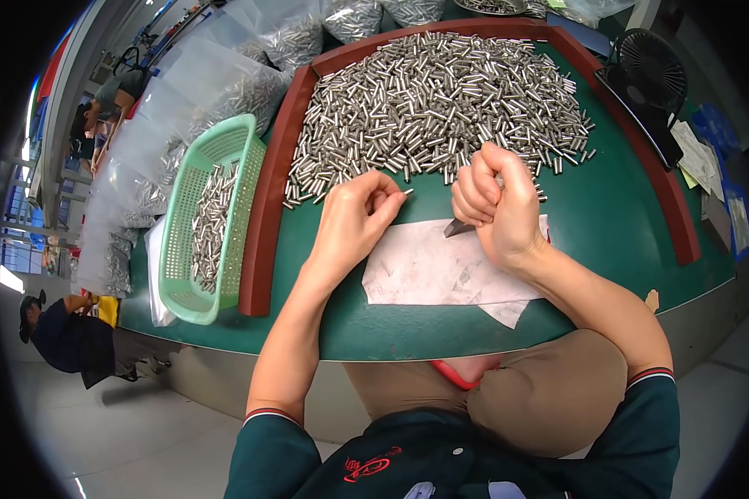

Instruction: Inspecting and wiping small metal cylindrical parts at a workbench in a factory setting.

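My left hand [354,218] is closed in a pinch on a small metal pin [409,192], whose shiny end sticks out past the fingertips. To its right, my right hand [501,204] makes a fist around a dark blade-like tool [458,227]. Only the tool's flat, pointed end shows below the fist; the rest is hidden in the palm. Beneath the hands lies a stained white cloth [437,270] on the green tabletop [349,320]. A large heap of short silvery metal pins [441,108] spreads just beyond both hands.
Red-brown rails [268,200] border the heap. Left of them, a pale green basket [193,309] holds more pins. Clear bags of pins [250,87] line the far left. A black fan [651,71] and papers [697,158] are at right. Two people are at the left.
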Available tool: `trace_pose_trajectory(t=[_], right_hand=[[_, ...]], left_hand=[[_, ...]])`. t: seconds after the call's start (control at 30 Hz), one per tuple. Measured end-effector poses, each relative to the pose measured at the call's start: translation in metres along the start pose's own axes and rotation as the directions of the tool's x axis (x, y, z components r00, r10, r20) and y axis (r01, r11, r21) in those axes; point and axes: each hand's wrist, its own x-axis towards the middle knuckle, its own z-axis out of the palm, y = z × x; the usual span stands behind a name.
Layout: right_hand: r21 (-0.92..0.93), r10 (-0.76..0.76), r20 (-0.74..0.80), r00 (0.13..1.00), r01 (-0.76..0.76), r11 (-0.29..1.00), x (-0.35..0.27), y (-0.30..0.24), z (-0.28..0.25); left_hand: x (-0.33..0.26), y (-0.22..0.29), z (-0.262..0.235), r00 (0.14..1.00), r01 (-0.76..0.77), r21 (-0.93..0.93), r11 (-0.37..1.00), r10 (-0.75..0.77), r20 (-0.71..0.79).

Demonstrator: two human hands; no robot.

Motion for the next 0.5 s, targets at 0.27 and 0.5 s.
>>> trace_pose_trajectory(t=[0.27, 0.5], right_hand=[[-0.043, 0.031, -0.014, 0.999, -0.031, 0.999, -0.001, -0.001, -0.001], [-0.048, 0.028, -0.01, 1.0, -0.028, 0.998, 0.0, -0.002, -0.001]], left_hand=[[-0.003, -0.01, 0.0, 0.873, 0.488, -0.843, 0.225, -0.126, 0.472], [-0.001, -0.015, 0.003, 0.88, 0.475, -0.858, 0.194, -0.102, 0.464]])
